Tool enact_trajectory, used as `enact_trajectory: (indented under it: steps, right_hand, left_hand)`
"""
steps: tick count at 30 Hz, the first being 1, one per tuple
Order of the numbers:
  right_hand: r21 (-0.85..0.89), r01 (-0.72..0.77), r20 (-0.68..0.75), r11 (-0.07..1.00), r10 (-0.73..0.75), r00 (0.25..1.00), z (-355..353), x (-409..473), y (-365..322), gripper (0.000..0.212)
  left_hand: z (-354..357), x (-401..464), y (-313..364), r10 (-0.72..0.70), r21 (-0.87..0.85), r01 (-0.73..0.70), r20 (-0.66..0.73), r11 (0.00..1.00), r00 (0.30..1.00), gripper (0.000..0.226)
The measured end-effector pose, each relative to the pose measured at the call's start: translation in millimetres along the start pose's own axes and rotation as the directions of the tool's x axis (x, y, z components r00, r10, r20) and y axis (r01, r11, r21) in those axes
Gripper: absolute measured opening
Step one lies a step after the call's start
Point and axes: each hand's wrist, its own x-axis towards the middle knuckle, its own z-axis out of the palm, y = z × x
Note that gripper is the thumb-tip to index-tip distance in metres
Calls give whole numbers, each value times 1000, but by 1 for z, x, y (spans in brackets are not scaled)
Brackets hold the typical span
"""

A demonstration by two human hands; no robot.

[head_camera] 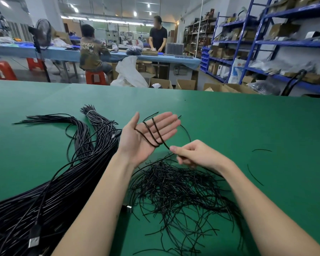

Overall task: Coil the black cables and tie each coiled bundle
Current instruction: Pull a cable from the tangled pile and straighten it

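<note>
Left hand (146, 137) raised palm-up over the green table (229, 126), fingers straight and close together, thumb spread out to the side. A black cable (151, 134) crosses the palm in three turns, looped around the fingers. Its free run leaves the heel of the palm and goes to the right hand (196, 154).

Right hand just beside the left, lower and nearer the camera, knuckles up. Fingers curled, thumb and forefinger pinching the cable close to the left palm. A further arc of the cable curves up behind the right hand.

Below both hands: a loose heap of short black ties (177, 191) spread on the table, tangled. Two stray ties lie apart to the right.

Left side of table: thick bundle of long cables (54, 191), fanning out at the far end, one group bound with a pale band (90, 112). A USB plug (33, 242) shows at the near edge.

Background: two people at a blue bench (183, 60), blue shelving (266, 43) on the right.
</note>
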Motion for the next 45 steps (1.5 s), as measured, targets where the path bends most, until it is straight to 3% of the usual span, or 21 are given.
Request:
enact_trajectory:
  steps: [3,7,11,17,21,24,31,34,36,41,45]
  right_hand:
    - [-143,-85,-41,986,80,996,-19,3,-5,48]
    - [-243,-168,67,955,190,980,-40,8,-26,38]
    - [-217,-158,-26,963,156,987,-39,15,-52,28]
    - [-122,1,-352,993,-44,935,-17,12,-52,17]
    - [69,70,-492,995,-27,870,-5,6,-40,14]
    - [46,75,-608,996,-32,793,7,1,-32,17]
    - [179,14,-517,984,82,852,8,-10,-16,10]
    - [370,72,-484,926,126,866,14,-15,-12,12]
    - [410,132,-540,903,124,832,23,-16,-10,11]
    - [227,228,-701,947,-4,713,34,-7,-9,18]
    - [134,253,-675,958,-99,731,40,-4,-11,21]
  left_hand:
    - [7,-3,1,-171,242,153,55,958,984,86]
    - [18,2,-15,-422,552,360,-17,752,906,90]
    - [18,9,-25,-397,698,383,-152,606,905,81]
    - [9,14,-23,-195,599,339,-293,725,936,79]
    - [11,15,-24,-174,591,338,-317,732,932,78]
    - [12,16,-25,-151,595,342,-346,727,926,76]
    - [16,12,-17,-160,544,347,-361,765,919,60]
    - [16,12,-19,-190,543,364,-350,757,917,58]
    - [18,11,-22,-214,540,367,-326,757,921,55]
    - [18,11,-22,-191,485,338,-327,806,925,47]
    - [18,8,-21,-118,473,293,-365,831,923,36]
